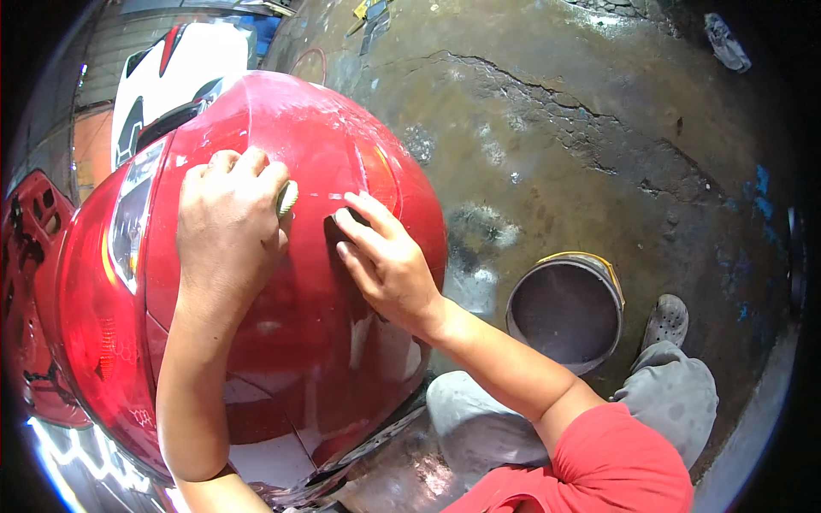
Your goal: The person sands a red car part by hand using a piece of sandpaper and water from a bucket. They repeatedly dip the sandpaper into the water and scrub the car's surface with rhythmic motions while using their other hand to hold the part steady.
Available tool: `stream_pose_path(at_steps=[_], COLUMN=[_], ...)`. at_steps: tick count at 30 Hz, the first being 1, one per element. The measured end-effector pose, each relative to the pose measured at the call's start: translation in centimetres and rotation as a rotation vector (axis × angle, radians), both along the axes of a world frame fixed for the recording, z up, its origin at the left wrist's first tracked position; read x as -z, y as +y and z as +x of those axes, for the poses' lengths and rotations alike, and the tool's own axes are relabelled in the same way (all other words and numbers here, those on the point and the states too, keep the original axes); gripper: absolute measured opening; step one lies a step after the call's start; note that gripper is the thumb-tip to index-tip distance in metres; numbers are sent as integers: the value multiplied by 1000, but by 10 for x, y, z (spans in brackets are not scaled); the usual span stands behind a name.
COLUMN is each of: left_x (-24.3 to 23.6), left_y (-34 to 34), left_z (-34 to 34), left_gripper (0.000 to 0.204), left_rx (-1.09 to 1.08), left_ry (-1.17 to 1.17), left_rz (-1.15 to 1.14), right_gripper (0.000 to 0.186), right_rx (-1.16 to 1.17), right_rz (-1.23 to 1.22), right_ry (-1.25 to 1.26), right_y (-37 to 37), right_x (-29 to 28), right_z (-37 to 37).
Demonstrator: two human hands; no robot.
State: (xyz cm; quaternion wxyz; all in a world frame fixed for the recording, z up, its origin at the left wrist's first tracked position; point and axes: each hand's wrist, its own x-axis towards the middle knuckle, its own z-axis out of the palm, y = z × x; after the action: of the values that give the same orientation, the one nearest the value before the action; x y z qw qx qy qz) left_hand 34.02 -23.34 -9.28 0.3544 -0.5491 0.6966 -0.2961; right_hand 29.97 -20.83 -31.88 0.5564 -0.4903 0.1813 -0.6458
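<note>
The left hand [229, 224] is lying palm-down on the red car panel [291, 282], its fingers curled over a small pale sponge-like pad [287, 197] that is peeking out at the fingertips; the pad is sitting just left of the panel's vertical crease, high on the curved surface. The right hand [386, 263] is pressing flat on the same panel just beside the left one, fingers close together and stretched over a dark sheet of sandpaper [335, 229], most of which is hidden under the fingers; whether the thumb is pinching it, I cannot tell. The two hands are working near each other, apart by a narrow strip of red paint.

The panel is curving away to the right, where its edge is dropping off to wet cracked concrete floor [556, 128]; that floor is lying open well beyond the edge. A round bucket [566, 312] is standing near the person's knee [479, 410], and a grey shoe [667, 321] is resting just right of it. To the left, the tail lamp [128, 218] is bordering the panel; a white car [184, 73] is standing farther back.
</note>
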Motion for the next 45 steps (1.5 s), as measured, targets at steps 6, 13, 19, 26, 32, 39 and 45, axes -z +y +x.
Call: stream_pose_path(at_steps=[6, 13, 19, 26, 32, 39, 45], left_x=[3, -10, -8, -11, -11, -4, -15], left_y=[-3, 4, 3, 6, 2, -10, -3], left_z=[-3, -4, -4, -1, 6, 1, 16], left_gripper=[15, 14, 30, 18, 18, 40, 26], left_rx=[38, -38, -96, -15, -9, -169, -105], left_ry=[13, 9, -51, 3, -50, 76, 140], left_rz=[0, -5, 26, -8, -15, -69, -116], right_gripper=[27, 38, 26, 28, 17, 18, 38], right_rx=[59, 72, 48, 233, 144, -155, 78], right_rz=[10, -127, 32, -123, 0, 248, -75], right_ry=[-29, -113, -98, -114, -161, -47, -112], right_y=[-81, 12, -77, -37, -37, -109, 0], right_x=[-9, -31, -40, -38, -53, -30, -49], right_z=[40, 2, 42, 32, 38, 45, 22])
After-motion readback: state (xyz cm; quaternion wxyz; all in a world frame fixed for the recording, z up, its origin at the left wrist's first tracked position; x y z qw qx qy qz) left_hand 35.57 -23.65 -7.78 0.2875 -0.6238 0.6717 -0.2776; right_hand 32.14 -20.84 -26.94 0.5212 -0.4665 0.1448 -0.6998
